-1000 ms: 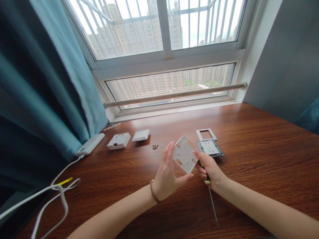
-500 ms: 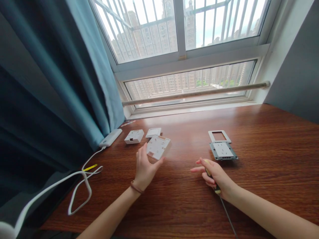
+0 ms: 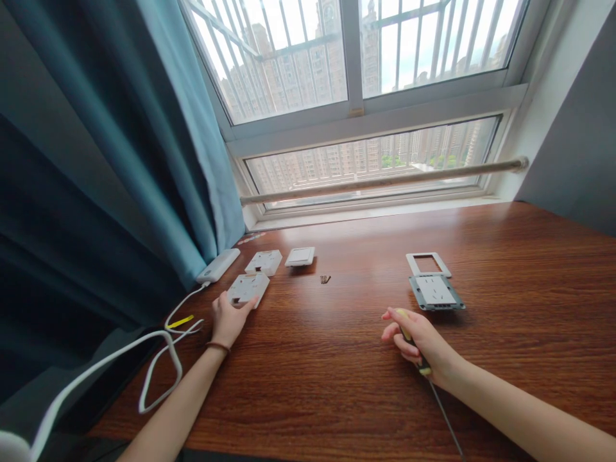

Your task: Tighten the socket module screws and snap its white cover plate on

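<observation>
My left hand (image 3: 227, 319) rests at the left of the wooden table (image 3: 337, 359), its fingers touching the near edge of a white square mounting box (image 3: 248, 289) that lies flat. My right hand (image 3: 418, 343) is closed round the yellow-and-black handle of a screwdriver (image 3: 436, 391), whose thin shaft points back along my forearm. Beyond that hand lie a grey-framed white socket module (image 3: 436, 291) and a white cover frame (image 3: 428, 264).
A second white box (image 3: 264, 262), a white switch plate (image 3: 299, 256) and a few small screws (image 3: 325, 279) lie behind my left hand. A white power strip (image 3: 218, 265) with its cable (image 3: 158, 353) sits by the blue curtain (image 3: 120, 160). A window closes the far side.
My left hand carried the white box from the middle of the table to the left and set it down flat. My right hand stayed shut on the screwdriver.
</observation>
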`<state>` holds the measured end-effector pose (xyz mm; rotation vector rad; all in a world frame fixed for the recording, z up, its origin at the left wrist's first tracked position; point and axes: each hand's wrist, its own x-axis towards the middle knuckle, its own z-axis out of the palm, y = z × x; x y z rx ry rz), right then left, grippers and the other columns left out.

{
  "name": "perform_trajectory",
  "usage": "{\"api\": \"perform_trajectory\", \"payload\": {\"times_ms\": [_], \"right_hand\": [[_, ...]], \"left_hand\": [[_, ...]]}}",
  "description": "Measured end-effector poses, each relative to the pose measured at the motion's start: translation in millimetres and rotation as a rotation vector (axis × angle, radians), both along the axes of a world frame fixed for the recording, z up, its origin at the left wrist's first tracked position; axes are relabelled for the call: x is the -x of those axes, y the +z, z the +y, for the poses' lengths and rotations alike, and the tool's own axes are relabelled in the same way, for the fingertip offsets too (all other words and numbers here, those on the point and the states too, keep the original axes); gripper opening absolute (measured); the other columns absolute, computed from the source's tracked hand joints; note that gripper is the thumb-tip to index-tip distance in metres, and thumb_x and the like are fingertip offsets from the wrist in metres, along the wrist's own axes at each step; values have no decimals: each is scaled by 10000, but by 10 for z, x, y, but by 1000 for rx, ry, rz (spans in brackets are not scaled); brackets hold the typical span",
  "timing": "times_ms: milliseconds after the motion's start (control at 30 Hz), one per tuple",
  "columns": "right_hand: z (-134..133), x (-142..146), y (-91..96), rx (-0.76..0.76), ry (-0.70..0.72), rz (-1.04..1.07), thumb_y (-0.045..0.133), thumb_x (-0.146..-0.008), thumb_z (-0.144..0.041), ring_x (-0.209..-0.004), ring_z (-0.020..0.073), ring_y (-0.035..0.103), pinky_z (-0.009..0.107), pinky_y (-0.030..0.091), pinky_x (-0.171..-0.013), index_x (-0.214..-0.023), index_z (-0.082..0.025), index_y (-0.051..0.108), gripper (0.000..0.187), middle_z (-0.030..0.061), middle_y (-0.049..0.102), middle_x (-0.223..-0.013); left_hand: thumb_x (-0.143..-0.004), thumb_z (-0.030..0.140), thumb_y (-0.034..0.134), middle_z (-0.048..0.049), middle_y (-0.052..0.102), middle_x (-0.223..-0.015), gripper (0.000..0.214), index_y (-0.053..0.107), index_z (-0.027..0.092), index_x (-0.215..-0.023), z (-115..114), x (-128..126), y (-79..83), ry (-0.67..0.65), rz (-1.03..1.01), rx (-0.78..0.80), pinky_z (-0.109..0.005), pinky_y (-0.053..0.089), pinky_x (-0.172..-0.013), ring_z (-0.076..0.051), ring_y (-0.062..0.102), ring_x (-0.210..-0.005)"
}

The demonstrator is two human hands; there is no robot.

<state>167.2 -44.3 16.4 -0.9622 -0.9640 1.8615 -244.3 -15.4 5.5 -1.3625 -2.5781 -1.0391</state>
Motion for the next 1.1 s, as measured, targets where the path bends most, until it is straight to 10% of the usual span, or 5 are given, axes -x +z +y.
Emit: {"api": "perform_trajectory", "payload": {"times_ms": [867, 1100], "right_hand": [[3, 9, -40, 14, 23, 43, 567, -778, -458, -289, -6, 223, 129, 137, -291, -832, -167, 511, 301, -50, 560, -527], [128, -274, 376, 6, 41, -42, 491, -757, -362, -346, 23, 245, 142, 166, -298, -674, -170, 490, 209, -54, 416, -512]], "left_hand": [[-567, 636, 614, -194, 388, -1239, 951, 321, 58, -1262, 159, 237, -217, 7, 34, 99, -415, 344, -993, -366, 387, -1202], [-585, 561, 677, -229, 228, -1371, 1105, 85, 51, -1366, 85, 79, -145, -1, 197, -85, -480, 276, -1050, -404, 247, -1284]]}}
